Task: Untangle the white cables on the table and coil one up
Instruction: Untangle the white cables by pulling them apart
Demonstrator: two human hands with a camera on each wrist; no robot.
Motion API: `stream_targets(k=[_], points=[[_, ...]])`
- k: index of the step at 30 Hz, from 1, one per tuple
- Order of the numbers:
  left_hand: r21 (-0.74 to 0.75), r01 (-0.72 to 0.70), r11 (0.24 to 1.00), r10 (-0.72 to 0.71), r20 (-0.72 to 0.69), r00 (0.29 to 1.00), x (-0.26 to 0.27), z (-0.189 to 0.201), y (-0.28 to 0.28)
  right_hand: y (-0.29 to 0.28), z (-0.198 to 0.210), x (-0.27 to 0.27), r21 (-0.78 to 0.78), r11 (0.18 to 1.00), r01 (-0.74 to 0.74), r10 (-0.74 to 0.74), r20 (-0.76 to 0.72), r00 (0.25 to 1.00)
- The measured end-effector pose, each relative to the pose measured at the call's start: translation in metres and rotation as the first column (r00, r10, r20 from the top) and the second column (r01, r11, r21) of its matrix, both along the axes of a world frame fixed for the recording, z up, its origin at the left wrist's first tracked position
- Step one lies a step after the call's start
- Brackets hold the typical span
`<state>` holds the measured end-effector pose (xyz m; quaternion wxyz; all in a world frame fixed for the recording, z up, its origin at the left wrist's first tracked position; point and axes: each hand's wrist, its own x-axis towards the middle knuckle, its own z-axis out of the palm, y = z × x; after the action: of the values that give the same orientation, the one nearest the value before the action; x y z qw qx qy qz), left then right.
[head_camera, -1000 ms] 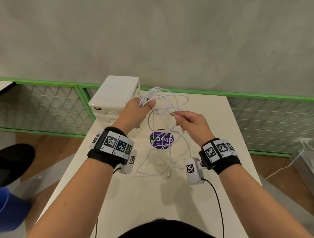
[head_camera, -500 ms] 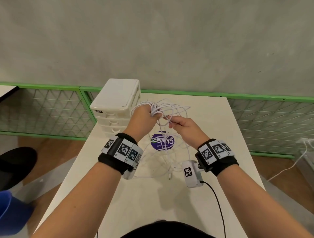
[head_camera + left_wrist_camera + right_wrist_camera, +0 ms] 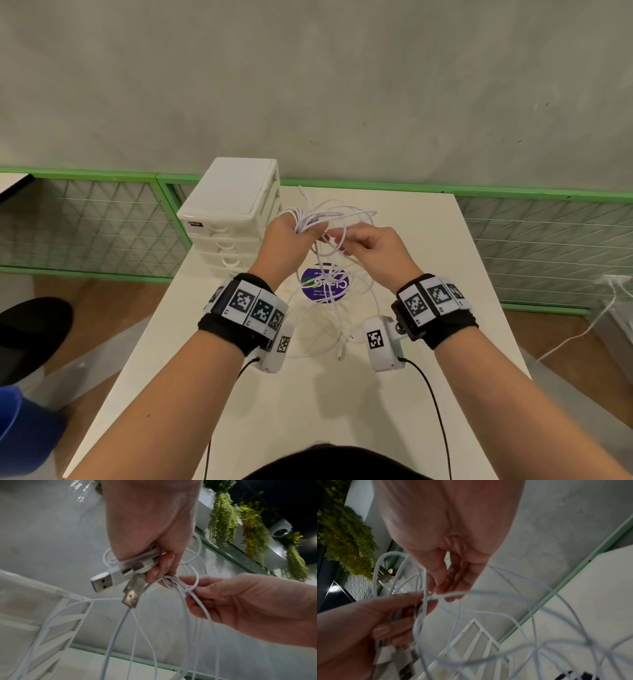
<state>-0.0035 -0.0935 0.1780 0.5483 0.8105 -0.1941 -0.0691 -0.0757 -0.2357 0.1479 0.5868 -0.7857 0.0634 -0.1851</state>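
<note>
A tangle of thin white cables [image 3: 334,219] is held up above the white table [image 3: 308,404]. My left hand [image 3: 291,233] grips a bunch of strands together with their USB plugs [image 3: 102,580], which stick out below the fist. Close beside it, my right hand [image 3: 363,240] pinches a loop of cable [image 3: 188,586] between thumb and fingers [image 3: 443,585]. Loose loops [image 3: 329,329] hang down and trail on the table over a purple round sticker [image 3: 324,282].
A white drawer unit [image 3: 233,212] stands at the table's far left corner, just left of my left hand. A green-framed mesh fence [image 3: 85,219] and a grey wall run behind the table. Another white cord [image 3: 582,329] lies on the floor at right.
My hands came closer together. The right hand moved left up to the left hand, and the cable loops between them drew in tighter.
</note>
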Motion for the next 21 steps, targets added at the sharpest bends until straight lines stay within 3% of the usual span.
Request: stream_targets(k=[3,5,7,9,11,14,18,21], points=[[0.087,0.017,0.996,-0.021,0.047,0.999,0.009,-0.002,0.008,-0.016,0.011,-0.011,0.049,0.991,0.125,-0.123,-0.029,0.992],[0.193,0.074,0.979,-0.099,0.127,0.987,0.013,-0.002,0.010,-0.028,0.020,-0.013,0.036,0.963,0.267,-0.269,0.045,0.962],[0.327,0.149,0.933,-0.211,0.163,0.964,0.013,-0.001,0.008,-0.035,0.028,-0.009,-0.081,0.949,0.306,-0.290,0.162,0.943],[0.425,0.209,0.881,-0.306,0.175,0.936,0.011,-0.003,0.002,-0.035,0.033,-0.001,-0.334,0.925,0.180,-0.123,0.184,0.975],[0.452,0.238,0.860,-0.365,0.219,0.905,0.007,-0.005,-0.002,-0.032,0.035,0.008,-0.546,0.837,-0.026,0.051,0.031,0.998],[0.450,0.255,0.856,-0.401,0.267,0.876,0.001,-0.004,-0.003,-0.029,0.035,0.016,-0.651,0.746,-0.137,0.097,-0.097,0.991],[0.438,0.214,0.873,-0.342,0.239,0.909,0.003,-0.009,0.002,-0.032,0.037,0.021,-0.584,0.811,0.021,-0.030,-0.007,1.000],[0.438,0.198,0.877,-0.286,0.143,0.948,0.007,-0.020,0.008,-0.042,0.045,0.022,-0.339,0.898,0.280,-0.235,0.169,0.957]])
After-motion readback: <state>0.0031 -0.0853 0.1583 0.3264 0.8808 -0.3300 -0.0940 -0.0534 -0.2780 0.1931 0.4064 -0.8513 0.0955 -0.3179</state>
